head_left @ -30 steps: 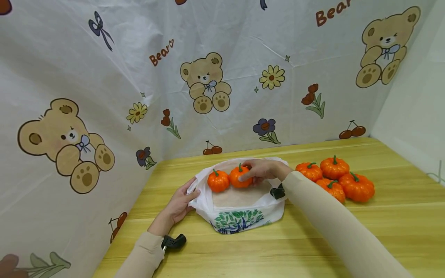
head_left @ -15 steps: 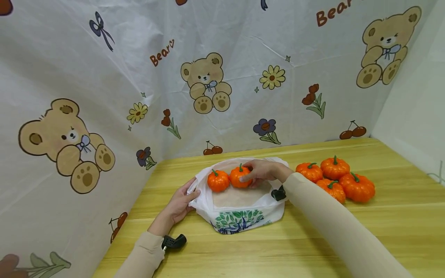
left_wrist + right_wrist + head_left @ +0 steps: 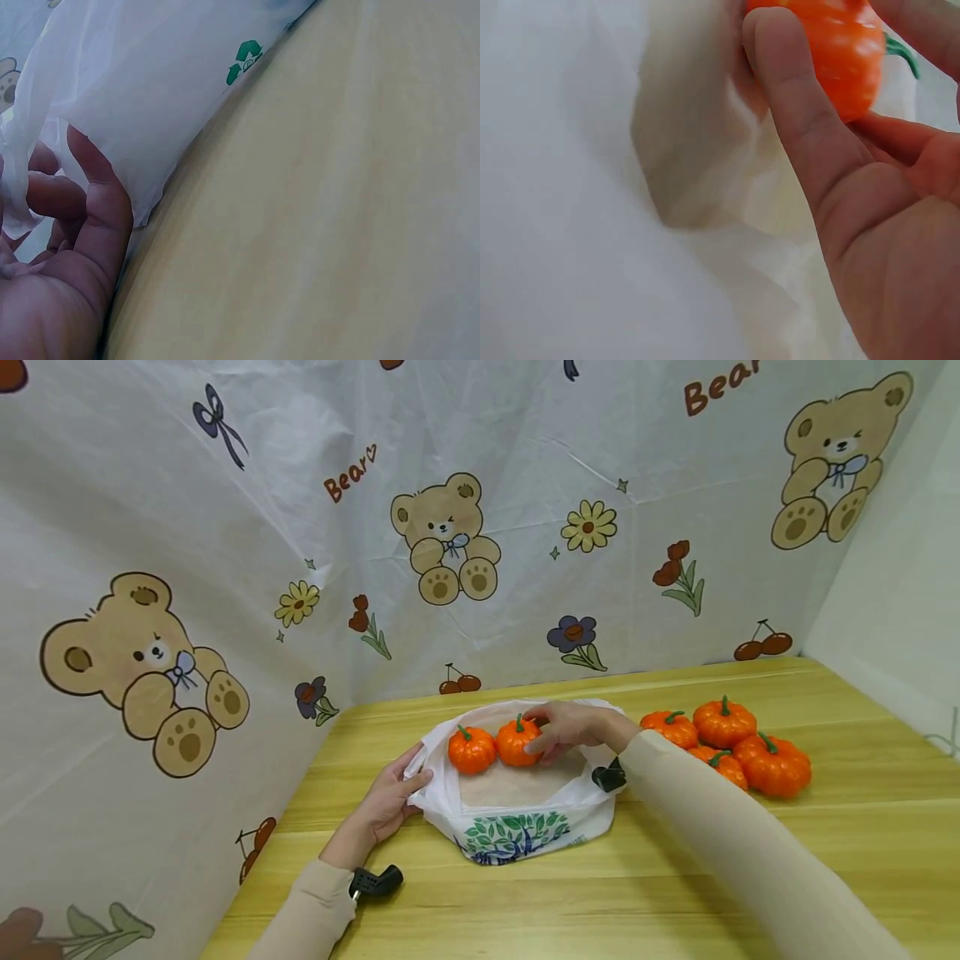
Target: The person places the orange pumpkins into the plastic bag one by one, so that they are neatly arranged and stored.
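Observation:
A white plastic bag [image 3: 442, 806] with a green tree print lies on the table, its mouth spread wide. My left hand [image 3: 386, 797] grips the bag's left rim between thumb and fingers; the left wrist view shows this hand [image 3: 75, 232] with fingers curled at the plastic. Inside the bag sit two small orange pumpkins, a left pumpkin [image 3: 472, 752] and a right pumpkin [image 3: 513, 743], side by side with green stems up. My right hand [image 3: 573, 727] is at the right pumpkin's right side, thumb and fingers spread loosely around it. The right wrist view shows the thumb straight across this pumpkin [image 3: 847, 52].
Several more orange pumpkins [image 3: 772, 765] stand clustered on the wooden table [image 3: 570, 910], right of the bag, behind the right forearm. A bear-patterned curtain [image 3: 510, 543] borders the table at the back and left. A white wall [image 3: 900, 610] rises at the right.
My right thumb and fingers have slid slightly rightward off the right pumpkin, which stays in place. My left hand and the bag have not moved.

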Tool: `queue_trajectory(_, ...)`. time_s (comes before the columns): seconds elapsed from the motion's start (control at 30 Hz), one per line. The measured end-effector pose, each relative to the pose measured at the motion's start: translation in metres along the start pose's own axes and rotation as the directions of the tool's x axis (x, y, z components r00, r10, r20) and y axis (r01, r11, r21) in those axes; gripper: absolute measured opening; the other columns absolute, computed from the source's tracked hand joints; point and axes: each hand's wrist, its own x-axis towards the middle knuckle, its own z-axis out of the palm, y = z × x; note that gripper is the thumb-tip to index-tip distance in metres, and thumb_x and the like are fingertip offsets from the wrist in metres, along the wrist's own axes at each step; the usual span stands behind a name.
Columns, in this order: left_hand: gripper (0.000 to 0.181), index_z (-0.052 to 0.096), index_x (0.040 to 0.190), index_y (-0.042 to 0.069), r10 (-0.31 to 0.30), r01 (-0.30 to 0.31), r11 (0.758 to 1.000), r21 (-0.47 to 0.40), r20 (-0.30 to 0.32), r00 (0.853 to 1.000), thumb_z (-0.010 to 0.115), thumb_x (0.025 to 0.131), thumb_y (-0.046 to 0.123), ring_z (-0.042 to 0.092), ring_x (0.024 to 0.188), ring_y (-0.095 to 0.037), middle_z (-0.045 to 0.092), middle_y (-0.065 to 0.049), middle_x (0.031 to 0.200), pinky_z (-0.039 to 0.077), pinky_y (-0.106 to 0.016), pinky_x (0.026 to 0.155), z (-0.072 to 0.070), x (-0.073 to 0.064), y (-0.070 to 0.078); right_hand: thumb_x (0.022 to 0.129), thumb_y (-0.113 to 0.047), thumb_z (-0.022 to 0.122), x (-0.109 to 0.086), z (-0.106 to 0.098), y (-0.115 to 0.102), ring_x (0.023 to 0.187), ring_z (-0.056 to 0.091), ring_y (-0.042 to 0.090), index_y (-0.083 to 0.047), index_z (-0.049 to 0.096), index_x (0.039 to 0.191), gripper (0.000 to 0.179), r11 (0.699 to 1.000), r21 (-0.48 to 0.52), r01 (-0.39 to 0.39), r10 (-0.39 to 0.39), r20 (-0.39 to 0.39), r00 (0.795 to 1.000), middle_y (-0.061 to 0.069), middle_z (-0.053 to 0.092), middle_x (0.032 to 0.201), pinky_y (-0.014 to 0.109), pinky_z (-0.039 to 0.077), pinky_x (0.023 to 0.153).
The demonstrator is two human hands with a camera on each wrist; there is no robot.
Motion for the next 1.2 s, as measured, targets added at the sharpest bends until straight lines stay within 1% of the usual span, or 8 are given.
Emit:
queue_trajectory(0.17, 0.075, 0.021, 0.166, 0.025, 0.001, -0.001, 1.0, -0.002, 0.005, 1.0, 0.062, 0.104, 0.017, 0.069, 0.112, -0.02, 0.03, -0.015, 0.167, 0.063, -0.041, 0.087, 0.0, 0.0, 0.001, 0.093, -0.023, 0.076, -0.01, -0.007, -0.003, 0.106, 0.069, 0.027, -0.005, 0.035, 0.158, 0.078, 0.997, -0.053, 0.05, -0.049, 0.006, 0.999, 0.021, 0.035, 0.163, 0.038, 0.061, 0.096)
queue_trajectory(0.3, 0.074, 0.022, 0.166, 0.026, -0.002, 0.002, 1.0, -0.007, 0.006, 1.0, 0.062, 0.105, 0.017, 0.07, 0.111, -0.02, 0.031, -0.014, 0.167, 0.063, -0.041, 0.086, 0.0, -0.001, 0.001, 0.095, -0.022, 0.074, -0.018, -0.013, -0.006, 0.107, 0.071, 0.033, -0.004, 0.036, 0.157, 0.075, 0.996, -0.053, 0.078, -0.078, 0.009, 0.997, 0.021, 0.039, 0.161, 0.038, 0.061, 0.094)
queue_trajectory(0.57, 0.074, 0.024, 0.165, 0.026, -0.01, 0.01, 1.0, -0.007, -0.02, 1.0, 0.064, 0.104, 0.018, 0.069, 0.113, -0.022, 0.031, -0.013, 0.167, 0.063, -0.043, 0.088, 0.001, -0.001, -0.001, 0.099, -0.019, 0.069, -0.039, -0.019, -0.011, 0.115, 0.068, 0.038, -0.003, 0.04, 0.156, 0.066, 0.989, -0.073, 0.129, -0.124, 0.067, 0.99, 0.021, 0.045, 0.157, 0.039, 0.061, 0.095)
queue_trajectory(0.7, 0.074, 0.023, 0.166, 0.025, 0.0, 0.0, 1.0, -0.002, -0.024, 1.0, 0.064, 0.104, 0.018, 0.069, 0.114, -0.022, 0.031, -0.014, 0.167, 0.062, -0.043, 0.089, 0.002, 0.0, 0.0, 0.1, -0.018, 0.068, -0.051, -0.02, -0.013, 0.112, 0.069, 0.034, -0.002, 0.04, 0.156, 0.064, 0.982, -0.103, 0.159, -0.15, 0.089, 0.985, 0.021, 0.047, 0.156, 0.039, 0.061, 0.094)
queue_trajectory(0.8, 0.075, 0.021, 0.166, 0.024, 0.004, -0.004, 1.0, 0.004, -0.016, 1.0, 0.063, 0.104, 0.018, 0.069, 0.114, -0.021, 0.029, -0.015, 0.168, 0.062, -0.042, 0.089, 0.002, -0.001, 0.0, 0.1, -0.021, 0.069, -0.061, -0.021, -0.015, 0.109, 0.07, 0.028, -0.004, 0.041, 0.156, 0.065, 0.975, -0.131, 0.179, -0.166, 0.104, 0.981, 0.02, 0.049, 0.154, 0.039, 0.061, 0.094)
queue_trajectory(0.97, 0.074, 0.021, 0.166, 0.024, 0.004, -0.004, 1.0, -0.001, -0.02, 1.0, 0.062, 0.104, 0.016, 0.069, 0.113, -0.021, 0.03, -0.015, 0.168, 0.063, -0.042, 0.088, 0.002, 0.0, 0.0, 0.098, -0.024, 0.072, -0.08, -0.02, -0.017, 0.111, 0.069, 0.028, -0.004, 0.043, 0.155, 0.067, 0.963, -0.16, 0.215, -0.194, 0.134, 0.972, 0.019, 0.051, 0.152, 0.038, 0.062, 0.094)
queue_trajectory(1.1, 0.074, 0.021, 0.166, 0.024, 0.005, -0.005, 1.0, 0.008, -0.027, 1.0, 0.062, 0.105, 0.016, 0.068, 0.114, -0.021, 0.029, -0.016, 0.168, 0.063, -0.041, 0.089, 0.001, 0.0, -0.001, 0.098, -0.023, 0.072, -0.099, -0.019, -0.017, 0.11, 0.068, 0.025, -0.005, 0.045, 0.154, 0.065, 0.948, -0.204, 0.246, -0.217, 0.154, 0.964, 0.018, 0.054, 0.148, 0.037, 0.062, 0.092)
queue_trajectory(1.2, 0.073, 0.022, 0.166, 0.025, 0.001, 0.0, 1.0, 0.008, -0.029, 1.0, 0.061, 0.105, 0.017, 0.069, 0.112, -0.021, 0.03, -0.015, 0.167, 0.063, -0.04, 0.087, 0.001, 0.0, 0.0, 0.098, -0.021, 0.072, -0.113, -0.02, -0.016, 0.109, 0.067, 0.025, -0.006, 0.045, 0.154, 0.063, 0.944, -0.204, 0.259, -0.229, 0.159, 0.96, 0.016, 0.055, 0.147, 0.036, 0.062, 0.091)
